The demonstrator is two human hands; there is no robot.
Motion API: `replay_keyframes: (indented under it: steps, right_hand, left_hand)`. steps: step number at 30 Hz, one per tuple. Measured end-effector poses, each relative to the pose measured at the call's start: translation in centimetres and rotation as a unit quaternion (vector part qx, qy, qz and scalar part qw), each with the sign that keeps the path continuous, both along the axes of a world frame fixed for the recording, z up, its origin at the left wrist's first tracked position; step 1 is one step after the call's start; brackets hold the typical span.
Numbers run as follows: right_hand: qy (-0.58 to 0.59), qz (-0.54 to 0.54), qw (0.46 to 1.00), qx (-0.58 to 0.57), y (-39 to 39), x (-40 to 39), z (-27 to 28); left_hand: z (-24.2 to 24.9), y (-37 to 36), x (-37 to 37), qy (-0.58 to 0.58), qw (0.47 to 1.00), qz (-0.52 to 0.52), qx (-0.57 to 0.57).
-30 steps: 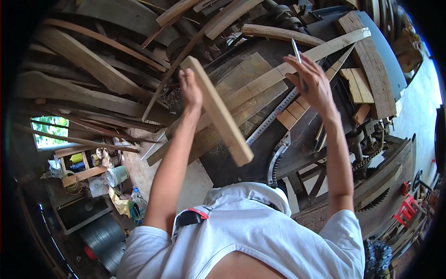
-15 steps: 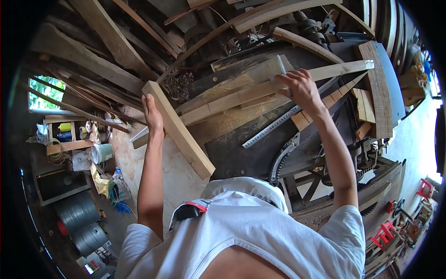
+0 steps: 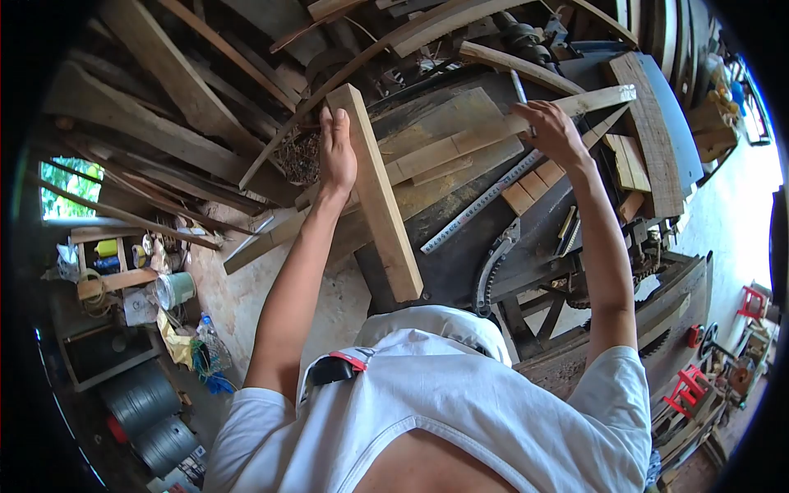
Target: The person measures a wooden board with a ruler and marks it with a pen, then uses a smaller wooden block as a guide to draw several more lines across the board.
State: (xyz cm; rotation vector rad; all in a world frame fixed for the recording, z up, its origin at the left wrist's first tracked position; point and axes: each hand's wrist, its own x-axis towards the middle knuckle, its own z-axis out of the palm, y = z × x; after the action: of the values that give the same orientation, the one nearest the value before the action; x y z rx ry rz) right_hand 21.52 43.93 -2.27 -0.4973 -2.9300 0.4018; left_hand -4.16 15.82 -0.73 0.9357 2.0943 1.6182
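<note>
A short, thick wooden beam (image 3: 380,197) lies slantwise across a long pale board (image 3: 460,144). My left hand (image 3: 337,156) is against the beam's upper left side, its visible fingers stretched out and its palm partly hidden. At the right, my right hand (image 3: 549,130) holds a thin white pen-like stick (image 3: 519,87) just over the long board, fingers bent round it. Below that board a ruler (image 3: 481,201) with printed numbers lies on the dark table (image 3: 444,275), beside some small wooden blocks (image 3: 532,187).
Timber pieces (image 3: 164,74) are piled at the upper left. A curved toothed metal part (image 3: 493,267) sits at the table's near edge. A wide board (image 3: 653,135) stands to the right. Buckets (image 3: 175,290), drums (image 3: 140,384) and red stools (image 3: 686,390) are farther out.
My left hand and the thick beam have moved right, over the long board, and the beam is more upright in view. My right hand still holds the stick, slightly farther right.
</note>
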Motion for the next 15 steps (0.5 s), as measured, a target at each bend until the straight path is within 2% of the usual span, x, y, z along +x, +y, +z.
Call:
replay_keyframes:
  steps: [3, 5, 9, 10, 11, 15]
  right_hand:
    - [0.111, 0.052, 0.988, 0.091, -1.2, -0.1, -2.3]
    - [0.035, 0.060, 0.996, 0.064, -2.6, -0.1, -1.4]
    - [-0.001, 0.003, 0.998, 0.063, -3.9, 0.9, -1.2]
    - [0.053, 0.011, 0.996, 0.068, -3.9, 1.6, -1.1]
    - [0.006, 0.002, 0.997, 0.081, -3.9, 1.9, 0.4]
    - [-0.015, -0.052, 0.996, 0.068, -3.6, 3.7, 0.7]
  left_hand:
    - [0.1, 0.9, 1.0, 0.000, 1.000, 0.008, -0.027]
    - [0.2, 1.4, 1.4, 0.004, 0.999, 0.024, -0.048]
    - [0.3, 2.2, 1.6, 0.007, 0.996, 0.052, -0.076]
    - [0.1, 2.4, 1.5, 0.000, 0.996, 0.049, -0.071]
    - [0.0, 2.7, 1.4, -0.011, 0.997, 0.045, -0.067]
    - [-0.7, 2.9, 0.8, -0.045, 0.997, 0.039, -0.048]
